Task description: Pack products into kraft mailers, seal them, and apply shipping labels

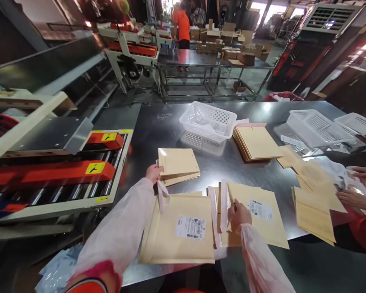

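Observation:
My left hand (154, 173) has closed fingers at the left edge of a small stack of tan padded envelopes (179, 160). From just below it hangs a narrow whitish strip (163, 195), reaching a larger labelled padded envelope (167, 240) in front of me. With bent fingers, my right hand (239, 213) grips at the open end of another labelled padded envelope (270, 230). That envelope's pale flap (225, 205) stands beside the fingers, and further envelopes lie beneath. The fingertips of my right hand are partly hidden.
White perforated baskets (209, 121) (319, 128) stand on the metal table (152, 122), near a taller envelope stack (258, 140). At right, a co-worker's hands (354, 199) handle clear plastic beside loose envelopes (314, 211). A roller conveyor (93, 191) borders the left.

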A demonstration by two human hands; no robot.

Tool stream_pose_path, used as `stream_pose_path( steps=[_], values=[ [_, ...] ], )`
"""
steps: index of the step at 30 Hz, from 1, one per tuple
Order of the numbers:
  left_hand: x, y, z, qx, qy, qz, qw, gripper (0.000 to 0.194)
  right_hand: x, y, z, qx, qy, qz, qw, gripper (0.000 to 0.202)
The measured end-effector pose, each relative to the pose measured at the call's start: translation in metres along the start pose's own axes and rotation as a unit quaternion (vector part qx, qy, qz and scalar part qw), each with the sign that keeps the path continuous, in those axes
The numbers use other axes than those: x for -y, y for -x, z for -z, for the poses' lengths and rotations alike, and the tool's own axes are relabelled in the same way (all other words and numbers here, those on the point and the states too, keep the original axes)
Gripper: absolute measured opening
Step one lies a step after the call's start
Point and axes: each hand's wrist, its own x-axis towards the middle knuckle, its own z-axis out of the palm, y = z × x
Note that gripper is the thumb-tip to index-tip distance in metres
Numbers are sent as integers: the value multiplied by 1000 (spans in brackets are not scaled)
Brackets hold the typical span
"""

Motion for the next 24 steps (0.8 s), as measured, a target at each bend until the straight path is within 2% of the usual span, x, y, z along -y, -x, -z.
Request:
stream_pose_path(
  steps=[2,4,8,10,13,15,17,21,24],
  values=[
    [9,20,27,-13,38,-5,999,27,3,-8,10,-10,-3,14,1000,35],
    [29,45,59,3,91,-3,996,33,23,-8,11,3,-25,68,997,35],
    [91,100,118,67,151,74,983,38,89,11,-12,85,-112,205,969,36],
    [121,121,143,69,122,104,985,34,116,24,-26,104,-138,233,957,39],
    [153,140,171,43,63,111,991,30,137,39,-44,113,-165,256,946,42],
    [163,146,181,27,47,111,992,32,143,46,-53,127,-178,289,932,43],
    [167,149,182,23,67,117,991,36,147,52,-60,146,-175,324,918,43],
    [171,151,166,37,146,153,977,45,157,61,-71,169,-147,345,911,45],
    [174,155,150,31,163,165,972,47,160,63,-76,163,-131,341,917,45]
  ],
)
